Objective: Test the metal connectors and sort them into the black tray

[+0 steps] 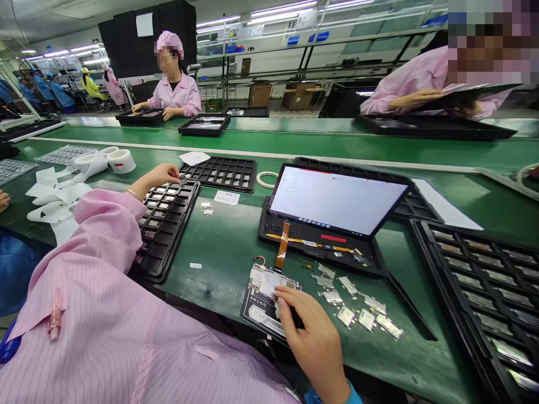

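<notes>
So, both hands are busy, one per workpiece. The right hand (314,334) is on the circuit board (263,286), thumb and index drawn together, fingertips on or just over its silvery top. Can't tell if anything is pinched there; the grip is hidden. The left hand (159,175) is stretched out over the far end of the left tray (172,238), fingers curled in at its corner. Can't see whether it holds a part.

The board lies at the near edge of the green tabletop (227,252), in front of the tablet (339,199). An orange ribbon cable (283,247) runs from the board up to the black base (362,259) under the lit, tilted screen. Loose modules (346,316) are scattered just right of the board.

The left tray has silvery parts in many pockets. Between it and the tablet: two small parts (206,212), a handwritten label (226,197) and a white ring (266,179). A second tray (238,166) sits behind, also part-loaded. White rolls (122,161) stand off left. Far right, a larger tray (463,314) carries rows of modules.

Across the line, one pink-clad co-worker (179,96) sits at a black tray; another (421,73) bends over a dark panel.
</notes>
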The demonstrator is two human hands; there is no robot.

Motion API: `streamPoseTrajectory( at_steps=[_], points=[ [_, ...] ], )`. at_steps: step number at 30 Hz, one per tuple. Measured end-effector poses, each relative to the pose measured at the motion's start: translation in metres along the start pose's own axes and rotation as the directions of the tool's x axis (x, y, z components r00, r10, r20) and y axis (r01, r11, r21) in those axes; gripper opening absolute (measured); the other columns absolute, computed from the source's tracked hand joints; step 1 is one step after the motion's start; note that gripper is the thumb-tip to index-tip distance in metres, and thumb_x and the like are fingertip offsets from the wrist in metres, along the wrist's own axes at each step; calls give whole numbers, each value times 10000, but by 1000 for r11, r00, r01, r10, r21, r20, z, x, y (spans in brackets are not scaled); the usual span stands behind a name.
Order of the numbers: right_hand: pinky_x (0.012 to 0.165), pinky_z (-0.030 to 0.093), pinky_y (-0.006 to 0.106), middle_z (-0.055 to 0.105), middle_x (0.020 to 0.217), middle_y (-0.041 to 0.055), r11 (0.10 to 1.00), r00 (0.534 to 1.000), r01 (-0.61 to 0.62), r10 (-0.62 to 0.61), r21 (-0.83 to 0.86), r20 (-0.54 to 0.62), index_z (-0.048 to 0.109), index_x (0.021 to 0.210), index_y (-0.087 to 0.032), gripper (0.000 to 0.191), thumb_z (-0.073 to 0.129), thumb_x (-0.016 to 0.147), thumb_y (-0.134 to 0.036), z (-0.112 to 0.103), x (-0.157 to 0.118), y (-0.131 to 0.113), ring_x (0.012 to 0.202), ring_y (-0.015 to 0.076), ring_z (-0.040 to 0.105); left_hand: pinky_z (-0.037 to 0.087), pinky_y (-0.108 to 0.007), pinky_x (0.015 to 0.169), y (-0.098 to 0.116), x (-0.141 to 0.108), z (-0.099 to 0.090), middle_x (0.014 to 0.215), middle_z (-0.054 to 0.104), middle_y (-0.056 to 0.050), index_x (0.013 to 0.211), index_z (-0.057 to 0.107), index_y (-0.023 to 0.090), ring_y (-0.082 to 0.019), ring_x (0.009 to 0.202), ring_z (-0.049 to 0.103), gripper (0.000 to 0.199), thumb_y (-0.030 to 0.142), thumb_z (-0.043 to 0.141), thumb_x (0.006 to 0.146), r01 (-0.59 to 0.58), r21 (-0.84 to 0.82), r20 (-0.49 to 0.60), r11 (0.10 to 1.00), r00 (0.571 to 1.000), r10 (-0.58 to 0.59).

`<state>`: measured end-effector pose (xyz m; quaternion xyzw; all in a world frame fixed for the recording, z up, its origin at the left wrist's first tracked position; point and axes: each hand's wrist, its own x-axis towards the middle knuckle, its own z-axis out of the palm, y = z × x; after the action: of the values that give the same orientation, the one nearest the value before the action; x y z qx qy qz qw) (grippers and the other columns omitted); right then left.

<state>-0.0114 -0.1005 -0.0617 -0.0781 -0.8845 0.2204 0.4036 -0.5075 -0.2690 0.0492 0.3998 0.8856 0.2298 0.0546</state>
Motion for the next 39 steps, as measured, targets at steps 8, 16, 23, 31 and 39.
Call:
streamPoseTrajectory(
  at_steps=[8, 16, 23, 31, 39],
  points=[
    [875, 544, 418, 711, 996, 66, 1000, 1000, -6, 5, 9, 6, 641, 981, -199, 111, 572, 904, -158, 1, -2, 3, 951, 227, 665, 470, -313, 710, -9, -5, -10, 779, 688, -45, 724, 714, 192, -217, 708, 611, 303, 379, 793, 499, 59, 110, 137, 992, 988, -73],
    [861, 549, 423, 712, 987, 70, 1000, 1000, -8, 8, 8, -1, 643, 970, -198, 106, 569, 904, -162, 1, -2, 3, 947, 234, 666, 464, -290, 709, -25, -6, -5, 828, 690, -26, 748, 703, 214, -214, 766, 622, 294, 394, 749, 521, 51, 176, 151, 983, 985, -78],
    [866, 546, 414, 709, 1003, 66, 1000, 1000, -11, 11, 18, 2, 640, 978, -197, 108, 577, 900, -157, 2, -3, 3, 957, 225, 659, 450, -310, 642, -13, -14, -8, 684, 642, -22, 678, 635, 195, -208, 685, 591, 287, 421, 759, 552, 34, 136, 86, 990, 995, -46],
    [853, 555, 420, 717, 981, 67, 1000, 1000, -6, 6, 0, -8, 649, 963, -200, 107, 566, 904, -169, 0, 0, 1, 929, 230, 673, 520, -323, 794, 55, -17, 14, 953, 715, -78, 989, 663, 171, -220, 870, 671, 372, 425, 721, 724, -97, 23, 158, 995, 983, 92],
    [844, 561, 418, 721, 984, 71, 1000, 1000, 2, -3, -8, -11, 651, 970, -199, 112, 558, 910, -184, 0, 0, 1, 929, 233, 677, 174, -512, 1174, 118, -36, 124, 1564, 226, -259, 1454, 343, 48, -386, 1464, 156, 724, 477, 511, 897, -140, 153, 103, 978, 987, 126]
  ],
)
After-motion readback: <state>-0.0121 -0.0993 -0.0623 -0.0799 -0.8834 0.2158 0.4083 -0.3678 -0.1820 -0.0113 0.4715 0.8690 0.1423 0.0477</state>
